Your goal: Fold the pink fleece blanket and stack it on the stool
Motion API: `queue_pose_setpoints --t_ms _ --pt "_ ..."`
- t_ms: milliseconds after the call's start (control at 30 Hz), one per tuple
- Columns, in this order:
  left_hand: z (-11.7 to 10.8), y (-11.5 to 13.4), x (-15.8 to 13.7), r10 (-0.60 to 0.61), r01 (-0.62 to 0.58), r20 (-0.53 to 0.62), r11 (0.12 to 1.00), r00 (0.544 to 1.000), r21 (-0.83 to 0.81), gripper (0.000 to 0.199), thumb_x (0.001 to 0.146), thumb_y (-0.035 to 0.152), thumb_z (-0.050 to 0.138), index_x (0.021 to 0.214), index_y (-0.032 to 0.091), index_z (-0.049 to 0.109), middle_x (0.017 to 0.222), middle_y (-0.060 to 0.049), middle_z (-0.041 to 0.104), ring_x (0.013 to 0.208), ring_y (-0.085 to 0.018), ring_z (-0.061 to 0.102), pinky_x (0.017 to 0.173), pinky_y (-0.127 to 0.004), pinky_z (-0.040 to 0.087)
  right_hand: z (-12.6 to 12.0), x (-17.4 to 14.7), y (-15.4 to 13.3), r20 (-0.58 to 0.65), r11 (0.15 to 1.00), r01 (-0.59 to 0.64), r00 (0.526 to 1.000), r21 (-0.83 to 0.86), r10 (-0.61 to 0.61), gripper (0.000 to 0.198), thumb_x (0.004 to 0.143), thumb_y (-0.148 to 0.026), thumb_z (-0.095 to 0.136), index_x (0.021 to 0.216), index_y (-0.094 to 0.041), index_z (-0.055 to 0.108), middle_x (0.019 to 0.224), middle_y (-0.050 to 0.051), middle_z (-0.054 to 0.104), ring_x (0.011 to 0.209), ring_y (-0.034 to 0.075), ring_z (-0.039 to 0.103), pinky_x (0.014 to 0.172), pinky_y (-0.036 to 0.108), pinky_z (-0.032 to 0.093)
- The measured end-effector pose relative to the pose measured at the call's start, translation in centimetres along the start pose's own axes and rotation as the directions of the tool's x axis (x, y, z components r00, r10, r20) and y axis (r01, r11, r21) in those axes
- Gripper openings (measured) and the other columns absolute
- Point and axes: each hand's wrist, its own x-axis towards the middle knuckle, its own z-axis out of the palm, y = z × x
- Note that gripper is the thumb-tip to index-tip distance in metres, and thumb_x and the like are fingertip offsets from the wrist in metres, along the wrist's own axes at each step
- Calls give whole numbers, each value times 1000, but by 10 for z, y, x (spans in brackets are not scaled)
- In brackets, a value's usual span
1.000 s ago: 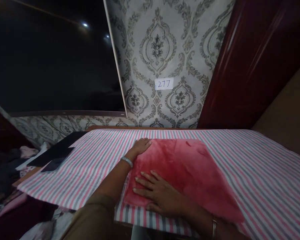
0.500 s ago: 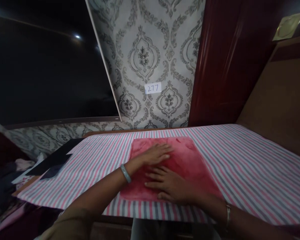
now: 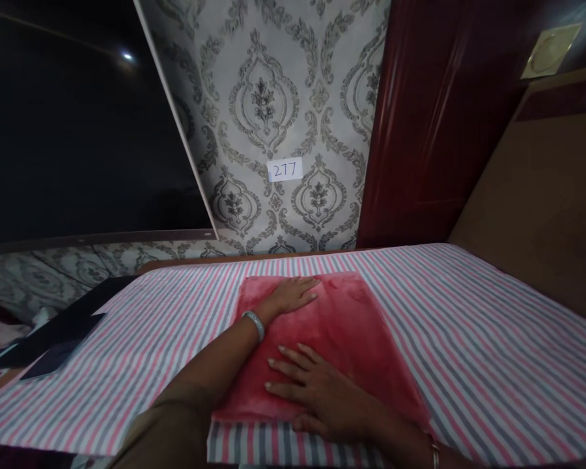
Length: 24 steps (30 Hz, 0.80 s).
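A plush red cloth (image 3: 371, 332), roughly rectangular and laid flat, rests on a pink, grey and white striped tablecloth (image 3: 473, 312). My left hand (image 3: 292, 294) lies flat on the upper left part of the red cloth, fingers stretched toward the right. Lower down, my right hand (image 3: 317, 394) is spread palm-down near the front edge of the cloth, its fingers pointing left. Neither hand grips anything. A pale bangle (image 3: 254, 324) circles my left wrist, and a thin metal bracelet (image 3: 435, 449) is on my right.
A large dark television screen (image 3: 78, 130) stands at the left. Behind the table is a patterned wall with a paper label (image 3: 284, 169) reading 277. Flat dark items (image 3: 63, 345) lie at the table's left end. A brown panel (image 3: 542, 202) rises at the right.
My hands have moved farther apart: the left slightly up the cloth, the right down toward its front edge. The camera view has shifted closer and a little to the right.
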Motion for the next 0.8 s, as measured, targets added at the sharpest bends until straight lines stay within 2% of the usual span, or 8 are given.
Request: queue_pose_setpoints --t_ms 100,267,400,467,533,633,700,800 --pt "1 -8 9 -78 79 -23 996 997 49 57 104 55 25 151 32 45 156 0 48 143 -21 44 121 -40 30 -1 0 0 -5 1000 -4 1000 7 4 63 101 -60 42 159 -39 27 168 -1 21 156 27 9 126 56 4" --pt "3 -1 16 -295 318 -153 935 943 160 54 105 46 24 140 23 58 144 -13 59 136 -33 50 117 -64 26 -2 2 0 -29 1000 -14 1000 -20 13 62 102 -58 43 158 -36 31 168 1 23 157 25 6 126 55 2" --pt "-7 13 11 -322 382 -274 902 906 203 50 104 35 30 141 14 56 150 -21 51 145 -36 40 120 -65 17 1 4 -4 -88 997 -8 996 -72 1 60 102 -56 44 157 -32 36 166 3 31 156 23 11 126 52 6" --pt "-17 21 5 -292 358 -284 908 913 218 49 103 33 34 144 14 53 154 -20 47 147 -34 37 121 -60 21 -1 2 -9 -118 997 -11 993 -79 1 60 101 -57 45 155 -31 39 164 4 35 156 23 14 126 51 8" --pt "-27 34 2 -208 268 -264 940 942 213 48 103 35 37 144 17 54 154 -15 49 145 -29 41 121 -52 28 -8 -3 -13 -152 996 -22 988 -86 8 59 100 -57 47 153 -30 43 160 4 42 154 23 21 126 50 11" --pt "-32 64 1 84 -62 -206 992 975 113 48 103 40 37 144 22 55 150 -9 55 141 -22 47 121 -41 33 -24 -21 -13 -267 988 -82 963 -134 44 48 102 -50 49 145 -30 55 148 2 57 147 23 36 125 50 13" --pt "-25 86 6 295 -293 -131 955 946 31 49 104 42 35 147 25 52 152 -6 53 144 -21 44 124 -42 28 -32 -37 -6 -348 976 -147 934 -163 83 39 103 -42 50 137 -29 63 140 1 64 140 23 45 124 49 17" --pt "-7 108 20 414 -413 33 910 910 -14 52 104 46 33 152 30 44 159 -4 45 152 -23 31 126 -51 16 -30 -58 10 -366 955 -221 920 -196 138 37 102 -38 50 135 -30 64 143 2 62 138 26 45 121 52 21"
